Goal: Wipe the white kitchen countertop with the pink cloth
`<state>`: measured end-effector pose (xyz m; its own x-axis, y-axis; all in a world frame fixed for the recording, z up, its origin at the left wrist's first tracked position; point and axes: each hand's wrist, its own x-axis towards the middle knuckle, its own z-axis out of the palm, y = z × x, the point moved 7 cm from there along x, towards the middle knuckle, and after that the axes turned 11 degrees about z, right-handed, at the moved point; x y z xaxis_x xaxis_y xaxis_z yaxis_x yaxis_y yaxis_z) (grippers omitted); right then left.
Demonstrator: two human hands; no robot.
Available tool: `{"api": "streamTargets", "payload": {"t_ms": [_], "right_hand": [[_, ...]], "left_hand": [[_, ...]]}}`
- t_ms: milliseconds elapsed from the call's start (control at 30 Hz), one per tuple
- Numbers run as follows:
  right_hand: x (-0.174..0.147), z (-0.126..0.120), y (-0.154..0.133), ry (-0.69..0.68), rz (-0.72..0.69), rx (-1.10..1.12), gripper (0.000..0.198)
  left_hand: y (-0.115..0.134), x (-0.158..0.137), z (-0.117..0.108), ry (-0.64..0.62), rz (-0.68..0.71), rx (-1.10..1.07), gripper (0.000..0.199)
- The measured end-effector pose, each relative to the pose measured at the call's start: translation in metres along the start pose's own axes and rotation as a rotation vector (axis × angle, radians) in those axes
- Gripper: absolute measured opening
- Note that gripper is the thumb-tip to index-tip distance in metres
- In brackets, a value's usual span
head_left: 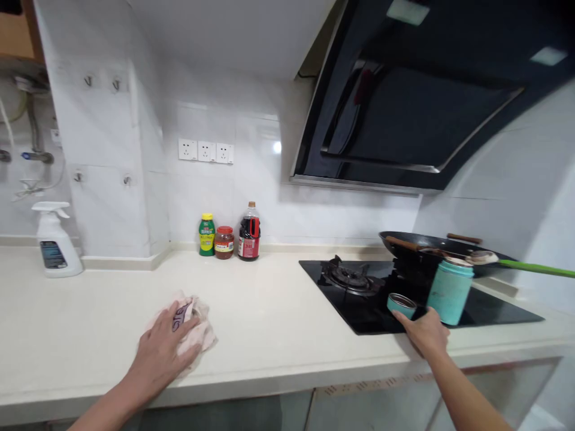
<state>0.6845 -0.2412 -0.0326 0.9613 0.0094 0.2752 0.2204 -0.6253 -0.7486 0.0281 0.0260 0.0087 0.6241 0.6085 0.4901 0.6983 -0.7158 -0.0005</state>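
My left hand [166,347] presses down on a crumpled pale pink cloth [204,332] with dark lettering, its fingers bent over the fabric on the white countertop. Over at the stove, my right hand [424,332] has its thumb against a small teal lid [402,306], whose hollow side faces up; the other fingers are partly hidden. Just beyond that hand, a teal jar [450,293] stands upright on the front of the black glass cooktop [359,320]. Its top is off, and a brownish-white rim shows.
A black wok [422,240] sits on the rear right of the cooktop, with a green-handled utensil [534,266] across it. Near the wall stand a green bottle [206,236], a red-lidded jar [224,244] and a sauce bottle [249,236]. Left is a spray bottle [54,239]; a range hood [404,120] overhangs.
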Motion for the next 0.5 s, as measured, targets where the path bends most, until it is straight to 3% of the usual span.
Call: {"api": "streamTargets", "payload": {"t_ms": [100,200,300,500], "right_hand": [[0.015,0.012,0.005,-0.045,0.087,-0.031,0.111],[0.020,0.019,0.006,-0.084,0.095,-0.064,0.100],[0.015,0.021,0.004,-0.121,0.061,-0.076,0.087],[-0.018,0.018,-0.011,-0.174,-0.102,-0.004,0.089]], "left_hand": [[-0.014,-0.001,0.002,-0.052,-0.117,0.003,0.065],[-0.014,0.006,0.004,-0.122,-0.151,0.010,0.068],[-0.011,0.011,0.005,-0.146,-0.139,0.001,0.065],[-0.007,0.010,0.001,-0.087,-0.109,0.041,0.062]]}}
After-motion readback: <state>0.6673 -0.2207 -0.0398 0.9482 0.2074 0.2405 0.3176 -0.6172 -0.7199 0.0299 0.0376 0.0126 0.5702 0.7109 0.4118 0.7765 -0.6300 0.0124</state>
